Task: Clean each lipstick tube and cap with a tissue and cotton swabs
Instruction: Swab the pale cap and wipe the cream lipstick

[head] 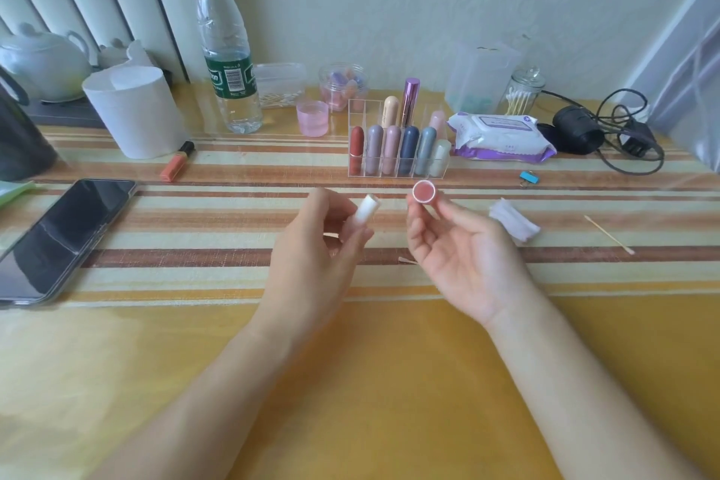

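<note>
My left hand (319, 245) holds a white lipstick tube (93, 208)... THINGS: My left hand (319, 245) grips a white lipstick tube (365, 211) that points up and away from me. My right hand (463, 257) pinches a round pink lipstick piece (424, 192) between thumb and fingertips; its open end faces me and looks reddish inside. The two pieces are a little apart, above the striped cloth. A crumpled white tissue (514, 224) lies just right of my right hand, and a cotton swab (607, 234) lies further right. A clear organizer (397, 168) behind my hands holds several capped lipsticks.
A phone (66, 238) lies at the left, with an orange lip gloss (177, 162), a tissue roll (134, 113) and a water bottle (228, 51) behind it. A wet-wipes pack (502, 138), a swab jar (522, 93), a pink cup (312, 118) and black cables (615, 136) stand at the back.
</note>
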